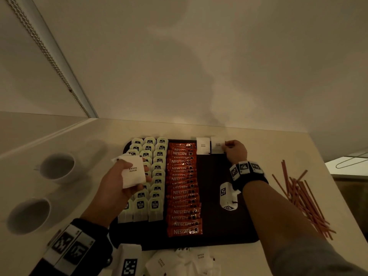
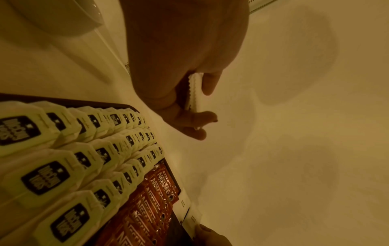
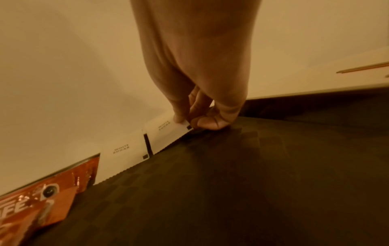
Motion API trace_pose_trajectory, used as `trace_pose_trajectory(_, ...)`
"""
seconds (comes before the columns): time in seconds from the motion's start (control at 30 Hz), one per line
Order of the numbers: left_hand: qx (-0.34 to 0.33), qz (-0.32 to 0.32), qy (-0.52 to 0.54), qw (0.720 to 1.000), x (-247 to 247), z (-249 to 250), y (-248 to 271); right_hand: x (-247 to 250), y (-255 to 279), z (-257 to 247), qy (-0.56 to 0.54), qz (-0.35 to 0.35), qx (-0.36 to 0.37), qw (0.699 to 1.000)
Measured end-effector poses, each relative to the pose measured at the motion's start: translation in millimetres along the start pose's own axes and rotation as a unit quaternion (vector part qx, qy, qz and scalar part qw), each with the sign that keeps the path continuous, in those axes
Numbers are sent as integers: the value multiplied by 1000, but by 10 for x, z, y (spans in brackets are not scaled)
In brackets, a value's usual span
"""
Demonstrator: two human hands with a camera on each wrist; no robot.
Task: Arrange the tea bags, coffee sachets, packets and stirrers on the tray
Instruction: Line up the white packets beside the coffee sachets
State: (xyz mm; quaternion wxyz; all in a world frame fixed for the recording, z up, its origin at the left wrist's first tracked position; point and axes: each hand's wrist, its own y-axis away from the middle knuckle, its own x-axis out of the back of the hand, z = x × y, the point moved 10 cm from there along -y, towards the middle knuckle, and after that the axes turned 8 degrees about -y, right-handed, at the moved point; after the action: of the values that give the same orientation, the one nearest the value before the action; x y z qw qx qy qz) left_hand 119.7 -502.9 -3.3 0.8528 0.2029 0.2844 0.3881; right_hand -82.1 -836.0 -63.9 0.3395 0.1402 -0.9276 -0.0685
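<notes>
A dark tray lies on the pale counter. Rows of green tea bags fill its left part, and a column of orange coffee sachets runs down beside them. Two white sugar packets lean on the far rim: one stands free, and my right hand pinches the corner of the other. Held above the tea bags, my left hand grips a small stack of white sugar packets. Red stirrers lie loose to the right of the tray.
Two white cups stand left of the tray. More sugar packets lie heaped at the counter's near edge. A wall rises just behind the tray. The tray's right half is bare dark surface.
</notes>
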Motion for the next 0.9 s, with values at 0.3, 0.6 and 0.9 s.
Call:
trace_pose_trajectory(0.3, 7, 2, 5, 1000, 25, -22, -33, -69, 29, -10, -4, 6, -3, 1000)
trace_pose_trajectory(0.6, 16, -39, 33, 999, -142, 28, 12, -41, 38, 10, -16, 29, 0, 999)
trace_pose_trajectory(0.9, -52, -13, -12, 998, -320, 245, 58, -455, 1502, -1542, -203, -262, 163, 929)
